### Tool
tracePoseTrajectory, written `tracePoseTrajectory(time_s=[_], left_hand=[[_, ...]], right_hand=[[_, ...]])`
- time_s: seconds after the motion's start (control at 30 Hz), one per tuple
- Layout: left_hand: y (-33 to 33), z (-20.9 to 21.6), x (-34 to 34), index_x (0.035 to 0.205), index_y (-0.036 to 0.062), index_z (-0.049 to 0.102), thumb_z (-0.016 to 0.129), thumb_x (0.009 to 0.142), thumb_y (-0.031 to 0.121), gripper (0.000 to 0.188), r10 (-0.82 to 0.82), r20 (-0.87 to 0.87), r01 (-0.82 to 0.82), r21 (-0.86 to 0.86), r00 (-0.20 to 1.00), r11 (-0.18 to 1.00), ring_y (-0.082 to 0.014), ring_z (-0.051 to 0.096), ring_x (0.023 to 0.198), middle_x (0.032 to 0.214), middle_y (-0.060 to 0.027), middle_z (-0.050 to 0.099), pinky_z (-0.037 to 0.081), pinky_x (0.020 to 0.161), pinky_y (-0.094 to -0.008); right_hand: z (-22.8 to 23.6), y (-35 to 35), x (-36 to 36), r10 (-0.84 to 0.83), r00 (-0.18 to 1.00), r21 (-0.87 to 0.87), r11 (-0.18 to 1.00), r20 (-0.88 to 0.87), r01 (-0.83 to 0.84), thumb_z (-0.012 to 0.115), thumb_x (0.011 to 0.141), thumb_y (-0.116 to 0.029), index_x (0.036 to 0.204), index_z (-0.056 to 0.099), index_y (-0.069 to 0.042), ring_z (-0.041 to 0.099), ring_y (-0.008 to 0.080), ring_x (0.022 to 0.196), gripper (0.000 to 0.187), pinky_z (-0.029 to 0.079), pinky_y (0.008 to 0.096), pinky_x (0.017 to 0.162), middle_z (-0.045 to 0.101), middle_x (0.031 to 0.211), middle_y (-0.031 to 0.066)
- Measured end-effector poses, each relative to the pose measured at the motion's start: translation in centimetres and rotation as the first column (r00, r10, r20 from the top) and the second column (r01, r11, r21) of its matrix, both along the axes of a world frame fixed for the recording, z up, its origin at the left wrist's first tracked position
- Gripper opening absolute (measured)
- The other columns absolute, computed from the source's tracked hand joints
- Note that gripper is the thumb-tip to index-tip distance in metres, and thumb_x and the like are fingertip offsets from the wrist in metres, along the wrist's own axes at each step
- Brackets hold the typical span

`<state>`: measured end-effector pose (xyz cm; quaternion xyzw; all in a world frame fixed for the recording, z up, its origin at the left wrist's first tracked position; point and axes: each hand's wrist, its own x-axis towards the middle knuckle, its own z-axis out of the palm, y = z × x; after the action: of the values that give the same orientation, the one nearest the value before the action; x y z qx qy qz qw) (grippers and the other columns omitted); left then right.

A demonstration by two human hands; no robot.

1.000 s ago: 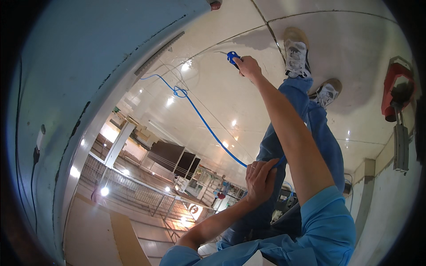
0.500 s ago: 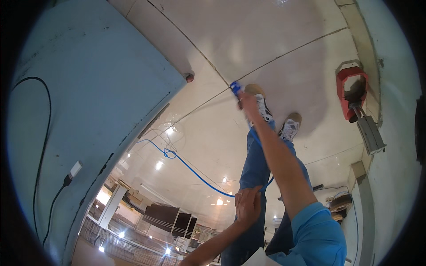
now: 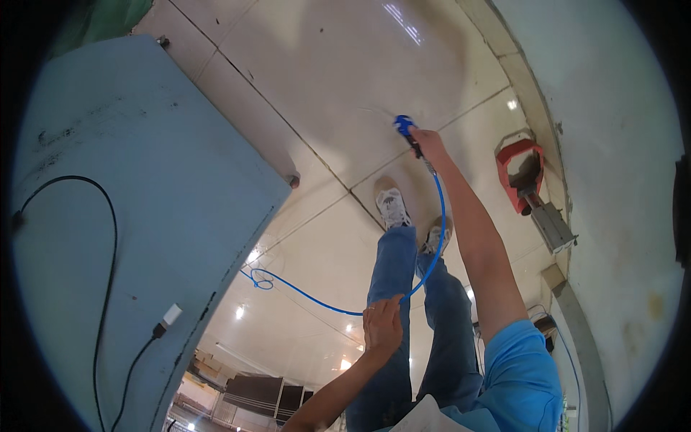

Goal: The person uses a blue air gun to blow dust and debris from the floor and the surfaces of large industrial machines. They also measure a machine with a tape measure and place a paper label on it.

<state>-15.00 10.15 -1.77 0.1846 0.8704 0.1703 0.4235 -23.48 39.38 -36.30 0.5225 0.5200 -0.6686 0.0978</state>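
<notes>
Out ahead of my shoes (image 3: 392, 209), my right hand (image 3: 430, 145) is wrapped round a blue and black air blow gun (image 3: 404, 125). Its blue head points away to the far left, and a faint thin line extends from it. A blue hose (image 3: 440, 209) runs from the tool's rear and curves back past my legs. At my left thigh, my left hand (image 3: 383, 324) has its fingers closed over that hose. Beyond this hand the hose (image 3: 317, 301) trails left over the floor to a small loop beside the blue-grey panel.
A large blue-grey panel (image 3: 165, 194) fills the left, with a black cable (image 3: 114, 237) and a white-tipped connector (image 3: 171, 315) on it. Against the right wall stands a red frame (image 3: 506, 173) with a grey metal block (image 3: 551, 225). Light glossy tiles (image 3: 302, 209) cover the floor.
My right hand with the blow gun has moved forward beyond my shoes, and the hose behind it now shows as an open curve. My left hand stays at my thigh. The view has shifted.
</notes>
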Motion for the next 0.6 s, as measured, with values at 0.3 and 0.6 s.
tracePoseTrajectory(time_s=[0.3, 0.6], left_hand=[[3.7, -1.8, -6.7, 0.124, 0.0097, 0.061, 0.053, 0.096, 0.013, 0.029, 0.023, 0.033, -0.026, 0.115, 0.999, 0.993, -0.0345, 0.059, 0.095, 0.099, -0.013, 0.063, 0.044, 0.084, -0.0465], [8.4, -2.8, -12.6, 0.124, 0.0072, 0.061, 0.053, 0.096, 0.013, 0.029, 0.262, 0.042, -0.264, 0.066, 0.964, 0.962, -0.0384, 0.061, 0.094, 0.1, -0.0164, 0.064, 0.048, 0.083, -0.0484]], right_hand=[[0.6, 10.2, -6.8, -0.35, 0.93, -0.054, 0.937, -0.114, 0.346, 0.058, 0.1, -0.04, 0.075, 0.059, -0.006, 0.058, 0.0151, 0.053, 0.042, 0.047, 0.0287, 0.051, 0.06, 0.062, 0.0065], [1.2, 11.8, -21.7, -0.023, 0.996, 0.129, 0.991, -0.091, 0.035, 0.056, 0.099, -0.042, 0.071, 0.062, -0.001, 0.061, 0.018, 0.048, 0.05, 0.049, 0.0334, 0.05, 0.061, 0.056, 0.0091]])
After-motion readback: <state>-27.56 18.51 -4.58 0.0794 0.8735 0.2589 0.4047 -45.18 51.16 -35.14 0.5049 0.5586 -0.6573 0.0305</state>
